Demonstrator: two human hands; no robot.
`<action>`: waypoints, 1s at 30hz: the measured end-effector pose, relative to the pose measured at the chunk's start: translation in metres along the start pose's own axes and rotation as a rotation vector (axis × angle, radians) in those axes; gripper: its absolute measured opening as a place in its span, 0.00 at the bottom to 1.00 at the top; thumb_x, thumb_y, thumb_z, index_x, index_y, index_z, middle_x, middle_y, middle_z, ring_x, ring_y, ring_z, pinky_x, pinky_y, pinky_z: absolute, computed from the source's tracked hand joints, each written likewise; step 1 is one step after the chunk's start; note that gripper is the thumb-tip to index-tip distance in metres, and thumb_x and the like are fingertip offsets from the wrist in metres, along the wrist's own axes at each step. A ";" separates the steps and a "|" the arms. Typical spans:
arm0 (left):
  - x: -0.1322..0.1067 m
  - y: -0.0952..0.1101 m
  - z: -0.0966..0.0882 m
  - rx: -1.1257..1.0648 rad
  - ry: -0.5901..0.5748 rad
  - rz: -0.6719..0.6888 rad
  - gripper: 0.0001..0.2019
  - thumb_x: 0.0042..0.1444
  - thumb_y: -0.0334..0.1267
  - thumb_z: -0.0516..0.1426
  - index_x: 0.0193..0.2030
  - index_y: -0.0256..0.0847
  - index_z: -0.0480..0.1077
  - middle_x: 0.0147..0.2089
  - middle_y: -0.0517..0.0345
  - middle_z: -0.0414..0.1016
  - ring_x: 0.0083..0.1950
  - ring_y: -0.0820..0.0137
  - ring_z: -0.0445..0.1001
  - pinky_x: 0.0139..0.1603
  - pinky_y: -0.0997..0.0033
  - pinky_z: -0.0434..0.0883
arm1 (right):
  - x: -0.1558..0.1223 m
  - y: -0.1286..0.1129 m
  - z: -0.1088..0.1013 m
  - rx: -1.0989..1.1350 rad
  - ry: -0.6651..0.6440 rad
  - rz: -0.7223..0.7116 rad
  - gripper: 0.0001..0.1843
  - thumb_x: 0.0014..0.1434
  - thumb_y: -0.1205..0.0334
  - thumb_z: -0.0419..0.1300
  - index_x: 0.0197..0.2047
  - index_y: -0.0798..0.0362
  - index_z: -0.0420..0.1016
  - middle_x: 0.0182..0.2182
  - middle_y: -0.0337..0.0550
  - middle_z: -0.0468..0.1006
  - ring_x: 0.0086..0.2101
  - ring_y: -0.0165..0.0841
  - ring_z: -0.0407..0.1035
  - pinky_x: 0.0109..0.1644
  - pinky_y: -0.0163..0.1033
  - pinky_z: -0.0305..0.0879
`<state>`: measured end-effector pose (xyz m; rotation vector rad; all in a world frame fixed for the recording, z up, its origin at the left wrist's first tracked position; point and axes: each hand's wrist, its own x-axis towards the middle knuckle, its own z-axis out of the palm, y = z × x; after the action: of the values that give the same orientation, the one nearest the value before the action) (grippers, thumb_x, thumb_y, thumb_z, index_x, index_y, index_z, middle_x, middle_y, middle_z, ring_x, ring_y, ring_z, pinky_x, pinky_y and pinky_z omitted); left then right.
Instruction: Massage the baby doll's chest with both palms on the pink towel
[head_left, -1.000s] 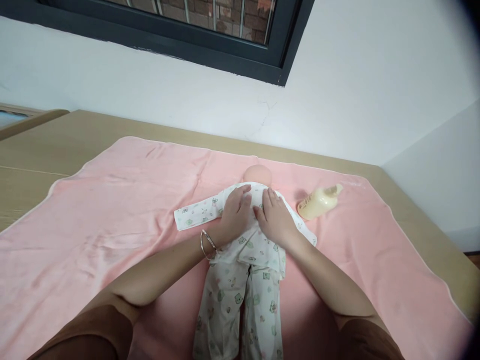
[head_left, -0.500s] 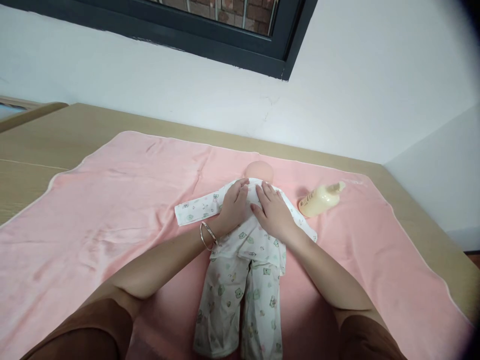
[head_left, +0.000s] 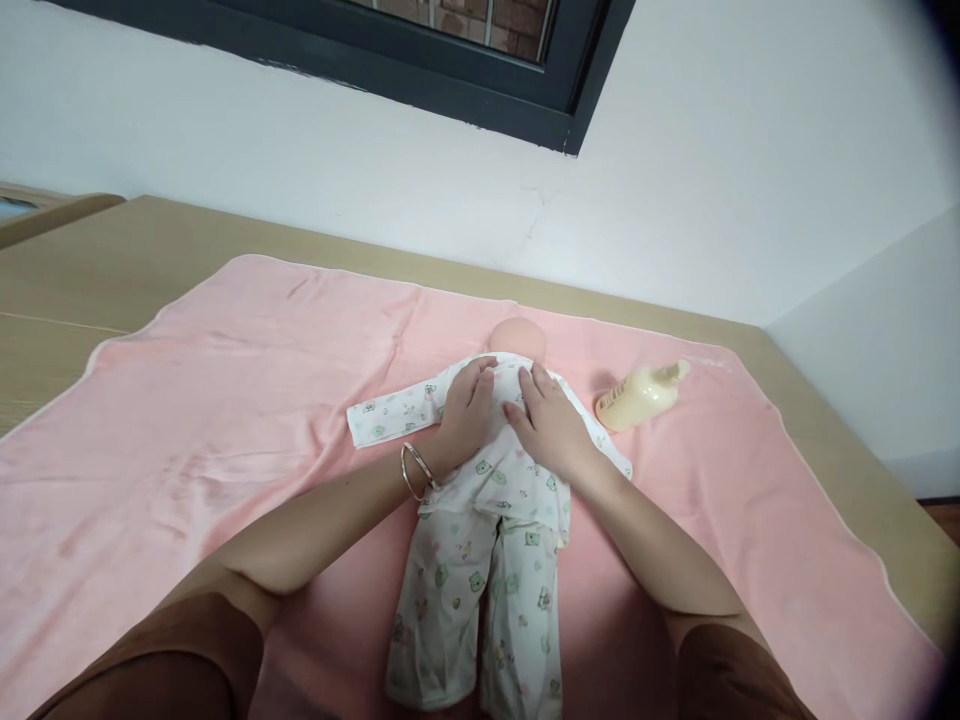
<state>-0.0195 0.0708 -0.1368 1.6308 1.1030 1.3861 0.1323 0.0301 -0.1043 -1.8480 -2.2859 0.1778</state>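
Note:
A doll [head_left: 517, 340] lies on a pink blanket [head_left: 255, 370], with only its round bare head showing beyond the collar. It wears a white printed long-sleeved top [head_left: 499, 480] and matching trousers [head_left: 442, 600]. My left hand [head_left: 466, 415] rests on the left side of the chest, its fingers stretched toward the collar. On the chest's right side lies my right hand [head_left: 551, 420], flat, with the thumb spread toward the middle. Neither hand grips anything. One sleeve reaches out to the left; my right forearm partly covers the other.
A pale yellow pump bottle [head_left: 641, 395] stands on the blanket to the right of the doll. The wooden table [head_left: 217, 230] shows around the blanket's edges. Behind it rise a white wall [head_left: 450, 200] and a dark window frame [head_left: 517, 105].
My right hand's fingers have shifted slightly to the right on the doll's top. The left hand stays in nearly the same place, and the view has moved a little.

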 end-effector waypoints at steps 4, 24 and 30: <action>-0.001 0.000 0.000 0.004 0.001 -0.013 0.16 0.71 0.43 0.46 0.51 0.41 0.71 0.56 0.48 0.78 0.59 0.62 0.74 0.66 0.54 0.68 | -0.018 -0.016 0.006 -0.052 0.031 -0.043 0.35 0.73 0.54 0.45 0.74 0.69 0.53 0.74 0.69 0.50 0.73 0.56 0.42 0.74 0.61 0.48; 0.009 -0.008 -0.004 0.645 -0.223 0.174 0.22 0.66 0.39 0.49 0.62 0.29 0.67 0.63 0.35 0.72 0.66 0.50 0.68 0.70 0.44 0.65 | 0.005 0.008 -0.013 -0.129 0.044 0.186 0.23 0.73 0.51 0.45 0.51 0.58 0.74 0.47 0.57 0.81 0.50 0.46 0.74 0.60 0.48 0.60; 0.006 0.002 -0.007 0.694 -0.257 0.285 0.20 0.68 0.36 0.47 0.61 0.32 0.69 0.62 0.38 0.74 0.66 0.54 0.70 0.70 0.46 0.65 | 0.008 0.011 -0.011 -0.085 0.040 0.042 0.24 0.73 0.59 0.43 0.63 0.63 0.67 0.57 0.60 0.76 0.55 0.46 0.69 0.61 0.47 0.60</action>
<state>-0.0252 0.0758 -0.1313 2.4622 1.3135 0.9541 0.1438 0.0398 -0.0949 -1.9240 -2.2621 0.0502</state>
